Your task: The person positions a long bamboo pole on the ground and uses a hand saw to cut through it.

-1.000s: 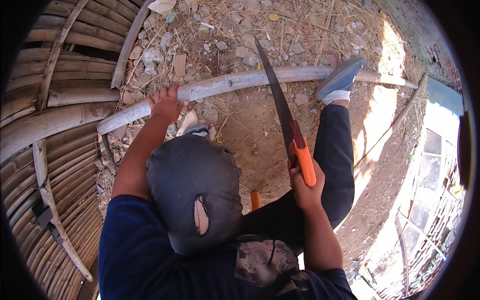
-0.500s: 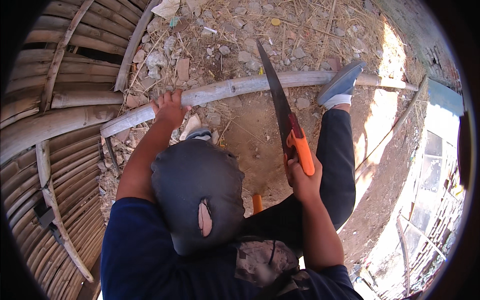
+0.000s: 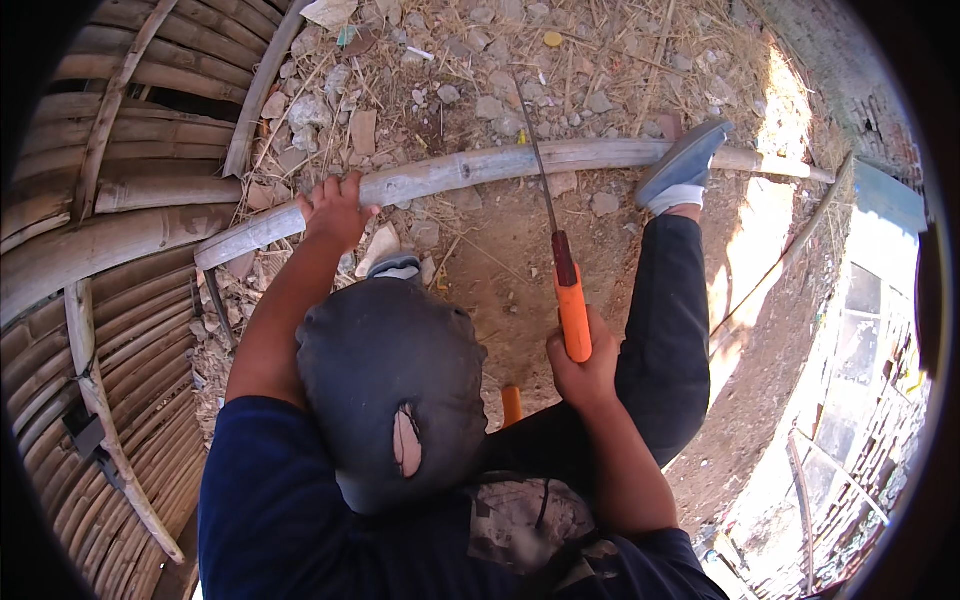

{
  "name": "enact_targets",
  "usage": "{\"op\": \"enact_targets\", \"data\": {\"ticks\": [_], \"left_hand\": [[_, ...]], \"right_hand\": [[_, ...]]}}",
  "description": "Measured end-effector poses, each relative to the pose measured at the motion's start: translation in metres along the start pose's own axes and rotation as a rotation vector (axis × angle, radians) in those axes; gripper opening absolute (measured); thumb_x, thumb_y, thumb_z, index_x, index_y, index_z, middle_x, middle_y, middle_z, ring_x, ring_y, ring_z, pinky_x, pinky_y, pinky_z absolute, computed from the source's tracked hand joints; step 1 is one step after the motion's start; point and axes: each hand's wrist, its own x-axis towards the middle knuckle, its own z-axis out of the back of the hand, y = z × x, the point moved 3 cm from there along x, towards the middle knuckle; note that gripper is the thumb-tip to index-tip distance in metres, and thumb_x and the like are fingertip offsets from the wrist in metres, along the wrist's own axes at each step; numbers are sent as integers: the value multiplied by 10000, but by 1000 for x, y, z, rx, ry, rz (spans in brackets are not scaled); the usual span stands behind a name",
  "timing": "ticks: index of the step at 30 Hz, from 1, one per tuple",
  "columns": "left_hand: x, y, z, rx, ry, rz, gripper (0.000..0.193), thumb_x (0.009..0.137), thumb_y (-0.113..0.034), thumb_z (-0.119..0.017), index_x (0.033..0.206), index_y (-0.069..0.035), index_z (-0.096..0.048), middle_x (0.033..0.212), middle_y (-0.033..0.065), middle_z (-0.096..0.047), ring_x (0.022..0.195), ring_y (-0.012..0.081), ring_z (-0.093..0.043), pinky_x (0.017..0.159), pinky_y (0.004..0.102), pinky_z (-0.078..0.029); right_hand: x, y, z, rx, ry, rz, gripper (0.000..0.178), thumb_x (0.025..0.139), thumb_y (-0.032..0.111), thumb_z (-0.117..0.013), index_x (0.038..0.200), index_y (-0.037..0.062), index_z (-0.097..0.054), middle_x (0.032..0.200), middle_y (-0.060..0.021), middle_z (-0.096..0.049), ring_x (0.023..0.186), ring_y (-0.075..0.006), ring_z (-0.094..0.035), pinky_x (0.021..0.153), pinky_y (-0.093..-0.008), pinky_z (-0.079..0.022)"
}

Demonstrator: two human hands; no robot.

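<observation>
1. My left hand [image 3: 335, 210] is clenched around the long grey bamboo pole [image 3: 470, 168], gripping it near its left end to pin it down.
2. The pole lies across the stony dirt on the far side of me, running from the stacked bamboo [image 3: 110, 220] on the left to the sunlit patch on the right.
3. My foot in a grey shoe [image 3: 682, 165] presses on the pole farther right, so it is braced at two places.
4. My right hand [image 3: 585, 375] is closed tight on the orange handle of the saw [image 3: 560, 260]. The thin blade points away from me and meets the pole between my left hand and my foot.
5. I judge the step in hand to be cutting through the pole at that spot. I cannot tell how deep the blade sits.
6. The next stroke calls for a straight push and pull along the blade's line, with steady weight from hand and foot so the round pole does not roll.
7. Loose stones and dry straw [image 3: 600, 60] lie beyond the pole, and a second orange piece [image 3: 511, 403] shows near my knee.
</observation>
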Motion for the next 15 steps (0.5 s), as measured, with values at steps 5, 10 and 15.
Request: {"op": "enact_targets", "data": {"ticks": [5, 10, 15], "left_hand": [[-5, 0, 0, 7, -31, 0, 717, 999, -536, -602, 1585, -235, -318, 1570, 185, -379, 1502, 402, -310, 1204, 713, -143], [0, -1, 2, -3, -13, -17, 719, 998, -535, -606, 1585, -237, -317, 1555, 176, -389, 1493, 399, -322, 1202, 715, -147], [-4, 2, 2, 6, 5, 4, 727, 996, -540, -606, 1590, -242, -310, 1547, 162, -397, 1493, 390, -323, 1207, 711, -147]], "right_hand": [[4, -10, 25, 622, -18, -464, 64, 883, 34, -601, 916, 31, -547, 671, -13, -544, 544, -87, -503, 706, -341, -559], [-12, 15, 28, 39, 74, -139, 131, 876, 23, -611, 1005, -1, -598, 729, -25, -576, 627, -82, -546, 651, -264, -502], [-54, 9, 59, 477, 17, -438, 167, 850, 11, -616, 1015, -16, -604, 809, -12, -588, 669, -75, -564, 633, -245, -481]]}}
